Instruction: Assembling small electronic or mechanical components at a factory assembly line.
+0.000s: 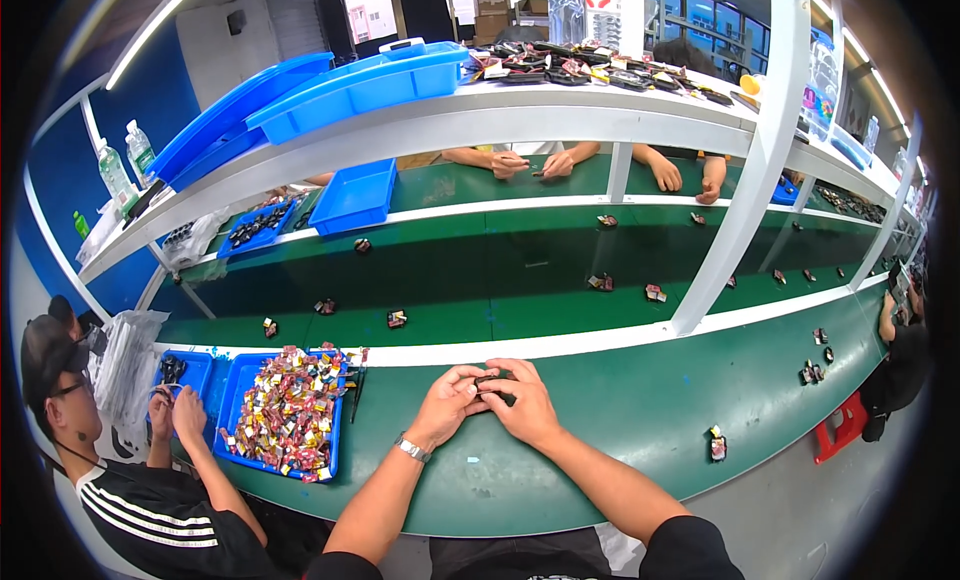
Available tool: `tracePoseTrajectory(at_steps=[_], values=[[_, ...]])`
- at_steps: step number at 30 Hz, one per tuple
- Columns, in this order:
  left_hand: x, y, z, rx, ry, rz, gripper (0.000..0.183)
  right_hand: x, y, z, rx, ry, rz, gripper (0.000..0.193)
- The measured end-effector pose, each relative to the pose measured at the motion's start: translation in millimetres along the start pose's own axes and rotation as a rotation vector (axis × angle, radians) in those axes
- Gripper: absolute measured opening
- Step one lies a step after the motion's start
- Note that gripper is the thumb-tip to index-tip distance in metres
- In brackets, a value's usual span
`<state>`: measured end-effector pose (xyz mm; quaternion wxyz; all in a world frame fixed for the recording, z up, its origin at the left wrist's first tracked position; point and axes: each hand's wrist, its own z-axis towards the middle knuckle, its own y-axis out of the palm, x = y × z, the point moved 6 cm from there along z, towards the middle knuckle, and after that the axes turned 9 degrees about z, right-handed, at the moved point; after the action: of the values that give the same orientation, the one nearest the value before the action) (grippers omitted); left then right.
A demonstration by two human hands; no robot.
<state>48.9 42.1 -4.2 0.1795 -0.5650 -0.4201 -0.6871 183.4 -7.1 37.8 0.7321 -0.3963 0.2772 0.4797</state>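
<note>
My left hand (pixel 446 408) and my right hand (pixel 526 404) meet over the green bench top (pixel 590 420), fingertips closed together on a small black part (pixel 490 384). The fingers cover most of it, so its exact kind cannot be told. A metal-band watch (pixel 411 447) is on my left wrist. To the left of my hands stands a blue tray (pixel 228 405) heaped with small red, yellow and white pieces (pixel 288 408). A thin dark tool (pixel 357 392) lies at the tray's right side.
A conveyor belt (pixel 540 280) beyond the white rail (pixel 420 356) carries several small assemblies (pixel 397 319). More lie on the bench to the right, one assembly (pixel 717 445) near its edge. A co-worker (pixel 150 480) sits at left. A white post (pixel 735 190) and loaded shelf (pixel 420 125) stand ahead.
</note>
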Motion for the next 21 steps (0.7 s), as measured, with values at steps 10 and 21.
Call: tracePoseTrajectory(at_steps=[10, 21], values=[[0.5, 1.2, 0.1, -0.024, 0.004, 0.015, 0.027, 8.5, -0.5, -1.4, -0.023, 0.086, 0.106, 0.018], [-1.1, -0.4, -0.6, 0.013, -0.004, 0.029, 0.023, 5.8, 1.5, -1.8, -0.029, 0.051, 0.045, 0.021]])
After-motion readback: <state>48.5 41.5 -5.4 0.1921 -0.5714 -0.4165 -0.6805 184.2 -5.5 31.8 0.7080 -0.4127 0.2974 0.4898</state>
